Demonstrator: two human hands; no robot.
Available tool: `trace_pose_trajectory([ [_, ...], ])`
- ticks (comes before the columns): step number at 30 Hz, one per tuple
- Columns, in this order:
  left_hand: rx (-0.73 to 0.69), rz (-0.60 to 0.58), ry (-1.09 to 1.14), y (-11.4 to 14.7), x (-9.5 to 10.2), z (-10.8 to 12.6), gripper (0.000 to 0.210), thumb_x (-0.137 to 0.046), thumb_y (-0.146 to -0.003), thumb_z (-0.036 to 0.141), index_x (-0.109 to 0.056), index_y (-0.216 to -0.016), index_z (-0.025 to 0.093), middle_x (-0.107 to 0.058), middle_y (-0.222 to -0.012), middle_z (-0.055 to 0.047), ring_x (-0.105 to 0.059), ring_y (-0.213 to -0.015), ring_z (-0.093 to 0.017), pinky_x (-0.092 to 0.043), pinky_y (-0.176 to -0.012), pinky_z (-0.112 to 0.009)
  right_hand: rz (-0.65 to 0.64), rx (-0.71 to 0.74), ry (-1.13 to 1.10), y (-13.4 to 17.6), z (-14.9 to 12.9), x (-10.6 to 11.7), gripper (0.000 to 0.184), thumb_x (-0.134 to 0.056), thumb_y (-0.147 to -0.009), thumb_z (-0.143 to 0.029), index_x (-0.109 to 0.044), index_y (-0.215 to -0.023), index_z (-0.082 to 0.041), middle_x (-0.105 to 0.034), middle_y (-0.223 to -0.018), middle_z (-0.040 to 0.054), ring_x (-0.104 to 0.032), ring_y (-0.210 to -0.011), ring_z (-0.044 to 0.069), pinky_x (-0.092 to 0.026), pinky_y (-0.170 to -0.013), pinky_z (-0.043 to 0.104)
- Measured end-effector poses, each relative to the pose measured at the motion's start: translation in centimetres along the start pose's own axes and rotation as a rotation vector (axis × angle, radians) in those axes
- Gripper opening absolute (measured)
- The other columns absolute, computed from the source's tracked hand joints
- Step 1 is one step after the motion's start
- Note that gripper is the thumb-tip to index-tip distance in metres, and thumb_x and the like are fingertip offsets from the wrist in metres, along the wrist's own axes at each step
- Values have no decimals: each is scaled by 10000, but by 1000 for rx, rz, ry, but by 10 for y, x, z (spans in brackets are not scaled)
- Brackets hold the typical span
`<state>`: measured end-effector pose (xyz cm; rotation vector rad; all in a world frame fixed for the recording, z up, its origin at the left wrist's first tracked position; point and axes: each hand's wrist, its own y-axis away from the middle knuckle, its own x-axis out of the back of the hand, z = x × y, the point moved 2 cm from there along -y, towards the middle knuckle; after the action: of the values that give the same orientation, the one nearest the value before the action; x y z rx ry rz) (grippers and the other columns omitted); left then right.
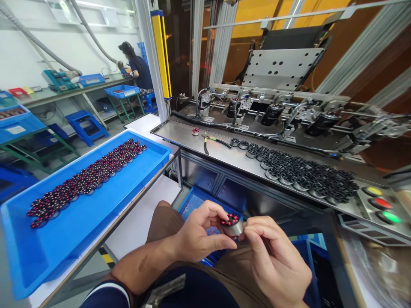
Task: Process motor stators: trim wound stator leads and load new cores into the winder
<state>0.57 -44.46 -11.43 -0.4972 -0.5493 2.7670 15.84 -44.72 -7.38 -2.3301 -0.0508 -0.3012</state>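
Above my lap, my left hand (pixel 208 233) grips a small round metal part (pixel 233 227) with a silver rim and a pink-and-black top. Its thumb and fingers close around the part's left side. My right hand (pixel 272 252) is at the part's right edge, thumb and forefinger pinched together. What those fingertips hold, if anything, is hidden. Beyond my hands, many dark ring-shaped parts (pixel 298 169) with silver rims crowd the metal ledge (pixel 180 132). One pink-topped part (pixel 195 131) stands alone near cutting pliers (pixel 213 141) with green-and-black handles.
At left, a blue tray (pixel 105 222) holds rows of pink-and-black parts (pixel 86 177). Behind the ledge stands a machine with clamps (pixel 272 113) and a tilted plate (pixel 282 68). Lit buttons (pixel 380 203) sit at right. Blue bins (pixel 192 205) lie below. A person (pixel 139 70) works at a far bench.
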Motion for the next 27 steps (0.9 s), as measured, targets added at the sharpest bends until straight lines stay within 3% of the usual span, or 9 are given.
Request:
trace_pose_trajectory([
  [2,-186,61,-259,0,1,6,427,-797,-781,408,-555,-1057,188,-709,-933,-62,-703,-802,-147,-579,-748,-243,31,-143,-125,3,4,-4,207,-614,-948,-173,-633,-742,-187,-589,-673,17,-568,-616,139,-472,-562,243],
  [5,-382,72,-569,-1,2,14,473,-800,-780,374,-575,-1148,178,-722,-921,-66,-692,-778,-149,-577,-721,-242,57,-501,-438,10,13,-12,314,-709,-902,-368,-641,-657,-184,-561,-653,12,-536,-585,132,-465,-523,230],
  [8,-457,58,-710,-3,2,22,433,-790,-791,347,-610,-1134,154,-738,-899,-78,-695,-767,-157,-583,-722,-249,57,-812,-677,15,19,-20,347,-832,-758,-464,-680,-630,-180,-556,-673,12,-523,-591,132,-478,-527,237],
  [11,-461,56,-712,-4,2,26,416,-790,-790,350,-634,-1118,146,-751,-904,-87,-700,-778,-165,-589,-734,-259,64,-934,-741,17,22,-24,350,-889,-672,-471,-702,-622,-180,-559,-663,16,-519,-613,140,-485,-563,247],
  [18,-416,51,-672,-1,6,24,455,-817,-757,354,-660,-1132,151,-757,-938,-94,-699,-788,-166,-590,-744,-264,53,-958,-751,18,23,-27,337,-890,-672,-468,-714,-638,-184,-562,-665,20,-513,-613,142,-485,-557,249],
  [23,-390,61,-634,1,7,23,432,-817,-759,333,-678,-1129,158,-755,-948,-104,-707,-836,-185,-594,-780,-285,22,-852,-737,16,23,-25,333,-831,-757,-466,-686,-647,-187,-541,-661,8,-493,-562,129,-485,-507,248],
  [27,-258,65,-496,3,8,23,267,-749,-805,213,-718,-1069,179,-750,-1009,-109,-714,-927,-197,-589,-844,-307,-1,-712,-614,13,22,-21,319,-742,-861,-419,-658,-666,-181,-535,-684,6,-512,-556,121,-474,-494,235],
])
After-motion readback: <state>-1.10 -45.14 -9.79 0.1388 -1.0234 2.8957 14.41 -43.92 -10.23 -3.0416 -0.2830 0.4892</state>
